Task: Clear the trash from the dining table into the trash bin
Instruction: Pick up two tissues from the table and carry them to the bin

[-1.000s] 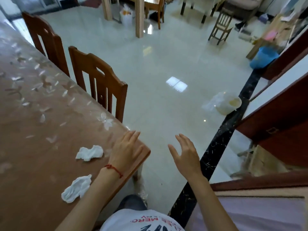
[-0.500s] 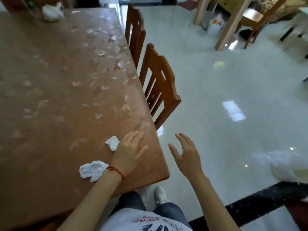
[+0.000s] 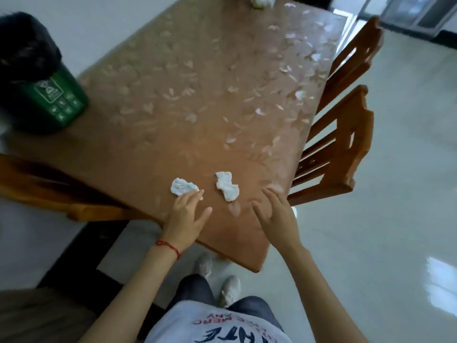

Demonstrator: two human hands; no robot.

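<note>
A: What's different from a second ago?

B: Mostly the view. It has swung round from the open floor to look down the length of the dining table [image 3: 188, 100], and a green trash bin [image 3: 53, 100] with a black liner now shows at the far left corner, seemingly just past the table's edge, though I can't tell exactly what it stands on.

A: And the hands?

B: The left hand [image 3: 184, 216] has come forward off the table corner; its fingertips [image 3: 195, 194] now touch, or nearly touch, the near edge of the left crumpled tissue [image 3: 184, 187]. The fingers are spread and nothing is gripped yet. The right hand [image 3: 277, 214] is open too, empty, hovering over the table's right edge, apart from the other.

A: The second piece?

B: The right crumpled tissue [image 3: 227, 185] lies between the two hands, untouched. Another white wad [image 3: 259, 0] sits at the far end, too blurred to name.

A: So where does that leave the job?

B: Barely begun, I'd judge. The pick-up of the first tissue is about to start, and now the bin is in sight, well apart from the tissues, so a carry across the table is needed
</note>
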